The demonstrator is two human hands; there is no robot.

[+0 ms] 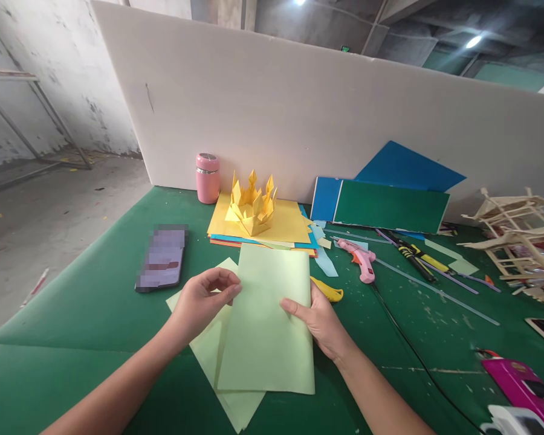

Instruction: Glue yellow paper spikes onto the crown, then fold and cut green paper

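A light green sheet of paper (265, 338), seemingly folded over, is held above the table in front of me. My right hand (324, 323) grips its right edge, thumb on top and fingers hidden behind. At the left edge, my left hand (206, 296) is closed with thumb and forefinger pinched on the paper. More light green paper (204, 344) lies at an angle underneath. Just beyond the held sheet, a yellow folded-paper crown (252, 208) sits on a stack of coloured paper (292, 217). Part of a yellow tool handle (330, 291) shows by my right hand.
On the green table (95, 290) are a phone (163, 260) at left and a pink flask (207, 178) behind. To the right lie a pink glue gun (360, 260) with its cord, glue sticks, a cutter (428, 261), and a wooden stick model (523, 232). A white board (263, 103) closes the back.
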